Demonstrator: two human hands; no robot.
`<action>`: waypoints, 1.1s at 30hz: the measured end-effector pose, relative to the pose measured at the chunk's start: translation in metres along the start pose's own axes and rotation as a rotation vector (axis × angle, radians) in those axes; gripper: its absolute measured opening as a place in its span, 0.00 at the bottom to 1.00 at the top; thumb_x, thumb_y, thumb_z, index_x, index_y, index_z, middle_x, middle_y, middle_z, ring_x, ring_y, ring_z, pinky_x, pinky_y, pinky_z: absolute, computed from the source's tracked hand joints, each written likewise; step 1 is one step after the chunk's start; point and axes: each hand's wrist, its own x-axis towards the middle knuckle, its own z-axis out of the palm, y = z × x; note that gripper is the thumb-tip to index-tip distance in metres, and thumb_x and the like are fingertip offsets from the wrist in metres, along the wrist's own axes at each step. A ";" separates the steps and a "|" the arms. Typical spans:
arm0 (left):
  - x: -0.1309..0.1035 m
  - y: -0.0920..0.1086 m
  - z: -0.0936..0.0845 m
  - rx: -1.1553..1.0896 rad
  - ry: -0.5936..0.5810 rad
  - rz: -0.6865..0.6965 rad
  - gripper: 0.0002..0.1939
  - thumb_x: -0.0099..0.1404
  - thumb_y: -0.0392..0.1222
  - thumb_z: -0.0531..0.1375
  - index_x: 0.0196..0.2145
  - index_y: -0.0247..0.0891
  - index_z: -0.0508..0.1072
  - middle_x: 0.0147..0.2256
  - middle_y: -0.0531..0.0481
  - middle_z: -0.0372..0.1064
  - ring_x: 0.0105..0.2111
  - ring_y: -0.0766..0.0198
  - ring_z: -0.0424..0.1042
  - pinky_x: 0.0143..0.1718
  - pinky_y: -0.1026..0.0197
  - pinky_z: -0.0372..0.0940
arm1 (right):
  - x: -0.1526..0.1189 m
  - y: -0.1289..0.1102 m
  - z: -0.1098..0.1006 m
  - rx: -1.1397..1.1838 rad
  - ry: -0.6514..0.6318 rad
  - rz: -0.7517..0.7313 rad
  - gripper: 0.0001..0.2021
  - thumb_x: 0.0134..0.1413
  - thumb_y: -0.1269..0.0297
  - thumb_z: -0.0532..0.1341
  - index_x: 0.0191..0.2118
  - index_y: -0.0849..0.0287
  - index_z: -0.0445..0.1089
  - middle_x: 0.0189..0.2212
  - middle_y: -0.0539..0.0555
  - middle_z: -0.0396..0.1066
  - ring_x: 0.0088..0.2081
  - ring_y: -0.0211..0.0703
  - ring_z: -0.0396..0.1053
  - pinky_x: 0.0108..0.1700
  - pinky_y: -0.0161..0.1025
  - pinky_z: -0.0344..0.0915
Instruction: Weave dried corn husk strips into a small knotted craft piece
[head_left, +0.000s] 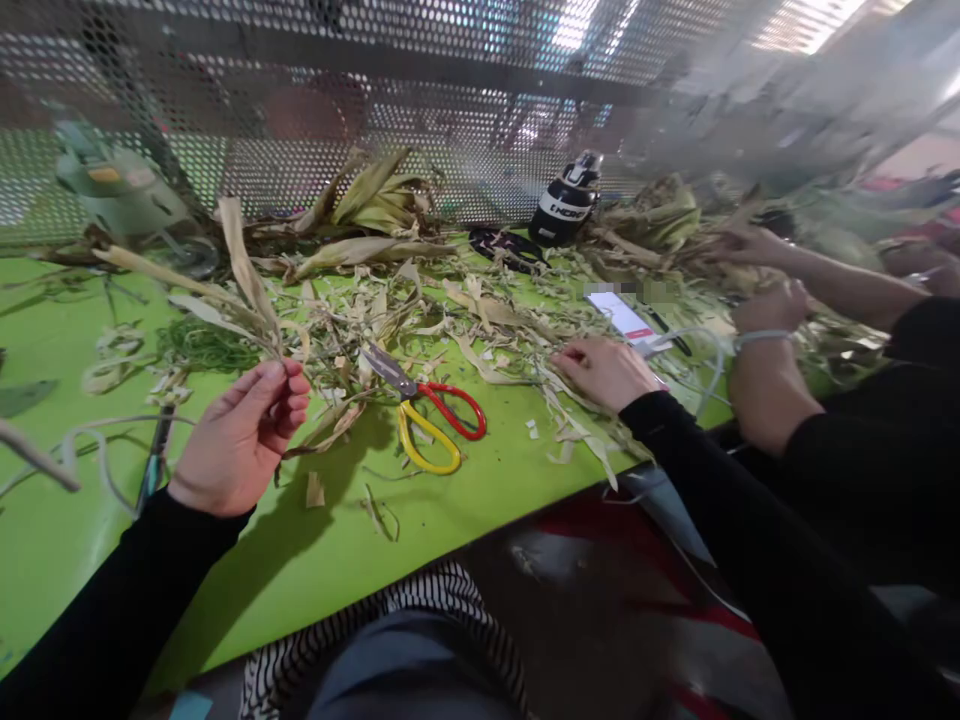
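Observation:
My left hand (234,440) is closed in a pinch around the base of a bunch of dry corn husk (251,275), whose pale strips fan upward and left. My right hand (606,370) rests low over the husk scraps, fingers curled together; whatever they hold, if anything, is hidden. Between my hands lies a pair of scissors (410,388) with one red and one yellow handle, blades pointing up and left. Shredded husk scraps (375,305) spread across the green table (315,570) behind them.
Whole husks (382,200) lie along the perforated metal panel (465,120). A black bottle (564,205), a phone (621,318) with a white cable and green string (206,345) are on the table. At right, a co-worker's hands (772,305) reach among husks.

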 end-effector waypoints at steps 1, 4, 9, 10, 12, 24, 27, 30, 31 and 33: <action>0.000 0.000 0.001 -0.001 0.002 -0.004 0.07 0.61 0.32 0.57 0.29 0.34 0.74 0.24 0.53 0.68 0.21 0.76 0.67 0.22 0.77 0.66 | 0.002 0.001 0.001 0.016 -0.002 0.007 0.10 0.53 0.62 0.56 0.30 0.61 0.72 0.28 0.56 0.71 0.29 0.45 0.67 0.32 0.40 0.60; 0.001 0.000 0.002 -0.008 0.010 -0.006 0.08 0.62 0.32 0.56 0.28 0.34 0.74 0.23 0.53 0.68 0.20 0.77 0.67 0.22 0.78 0.66 | 0.007 -0.009 0.011 0.110 0.015 -0.113 0.07 0.51 0.66 0.58 0.34 0.60 0.72 0.32 0.55 0.71 0.33 0.44 0.67 0.36 0.40 0.61; 0.003 -0.002 0.001 -0.007 0.000 -0.008 0.08 0.62 0.31 0.56 0.29 0.33 0.74 0.23 0.54 0.68 0.20 0.77 0.67 0.22 0.77 0.67 | 0.020 -0.025 0.019 0.221 -0.088 -0.271 0.03 0.48 0.69 0.62 0.28 0.61 0.72 0.31 0.57 0.69 0.34 0.45 0.66 0.38 0.43 0.60; 0.003 -0.002 0.000 -0.008 -0.005 -0.011 0.07 0.62 0.31 0.56 0.29 0.33 0.74 0.23 0.54 0.68 0.20 0.77 0.67 0.22 0.77 0.67 | 0.023 -0.026 0.016 0.242 -0.090 -0.268 0.04 0.49 0.68 0.62 0.27 0.61 0.72 0.30 0.57 0.69 0.32 0.44 0.66 0.37 0.42 0.61; 0.002 -0.002 0.001 -0.012 -0.014 -0.019 0.07 0.61 0.31 0.56 0.29 0.32 0.74 0.23 0.54 0.69 0.20 0.77 0.67 0.22 0.77 0.67 | 0.030 -0.027 0.004 0.293 -0.082 -0.257 0.06 0.51 0.64 0.61 0.28 0.60 0.72 0.29 0.54 0.70 0.30 0.41 0.65 0.35 0.41 0.61; 0.003 0.004 0.008 0.063 -0.205 0.036 0.07 0.57 0.41 0.63 0.31 0.36 0.69 0.36 0.51 0.74 0.23 0.76 0.70 0.18 0.76 0.61 | 0.054 -0.130 -0.079 0.972 -0.129 -0.409 0.07 0.50 0.62 0.63 0.31 0.59 0.66 0.19 0.45 0.60 0.19 0.28 0.51 0.21 0.31 0.48; 0.002 0.015 0.027 0.078 -0.308 0.067 0.07 0.59 0.42 0.62 0.30 0.36 0.68 0.45 0.49 0.72 0.25 0.75 0.72 0.14 0.77 0.56 | 0.048 -0.163 -0.088 0.892 -0.272 -0.592 0.09 0.50 0.60 0.63 0.31 0.61 0.67 0.20 0.45 0.61 0.21 0.29 0.53 0.23 0.32 0.50; 0.003 0.022 0.047 0.086 -0.437 0.103 0.07 0.60 0.42 0.61 0.32 0.36 0.69 0.41 0.49 0.72 0.28 0.72 0.74 0.14 0.77 0.55 | 0.042 -0.189 -0.093 0.788 -0.354 -0.758 0.10 0.51 0.59 0.61 0.31 0.61 0.68 0.22 0.47 0.65 0.24 0.31 0.58 0.27 0.32 0.54; 0.004 0.023 0.051 0.099 -0.478 0.078 0.06 0.61 0.41 0.60 0.31 0.35 0.69 0.37 0.49 0.72 0.27 0.71 0.74 0.16 0.75 0.58 | 0.041 -0.193 -0.093 0.733 -0.316 -0.788 0.09 0.51 0.59 0.60 0.31 0.61 0.68 0.22 0.47 0.66 0.24 0.32 0.58 0.28 0.33 0.55; 0.008 0.021 0.052 0.099 -0.495 0.030 0.06 0.63 0.37 0.57 0.29 0.33 0.68 0.29 0.50 0.71 0.24 0.73 0.72 0.23 0.73 0.65 | 0.041 -0.193 -0.094 0.587 -0.132 -0.774 0.08 0.52 0.61 0.58 0.29 0.61 0.67 0.23 0.48 0.66 0.24 0.33 0.59 0.29 0.34 0.55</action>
